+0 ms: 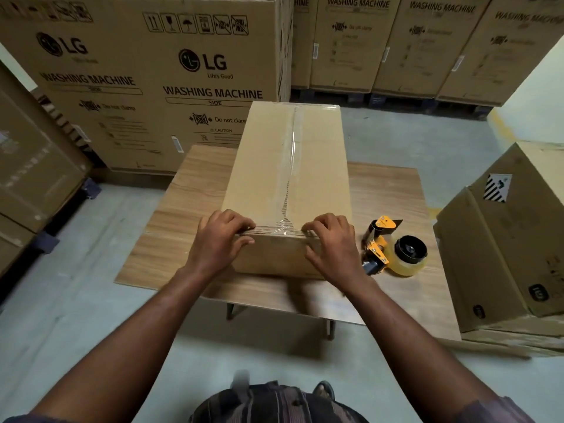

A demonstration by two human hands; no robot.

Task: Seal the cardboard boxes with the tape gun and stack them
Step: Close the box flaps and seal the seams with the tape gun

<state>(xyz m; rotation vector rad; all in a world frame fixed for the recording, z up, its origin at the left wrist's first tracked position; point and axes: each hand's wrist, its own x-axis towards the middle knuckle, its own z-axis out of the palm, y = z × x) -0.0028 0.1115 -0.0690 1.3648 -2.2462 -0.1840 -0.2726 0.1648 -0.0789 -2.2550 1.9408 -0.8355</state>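
A long plain cardboard box (259, 166) lies lengthwise on a small wooden table (171, 245). A strip of clear tape (292, 154) runs down the middle seam of its top and over the near edge. My left hand (220, 239) grips the near top edge left of the tape, fingers curled on top and thumb on the front face. My right hand (332, 245) grips the same edge right of the tape. A yellow and black tape gun (393, 247) with a clear roll lies on the table just right of my right hand, untouched.
Large washing machine cartons (146, 80) stand behind and left of the table, with more along the back wall (390, 44). A stack of brown boxes (506, 254) sits on the floor at the right. Bare concrete floor (76, 300) surrounds the table.
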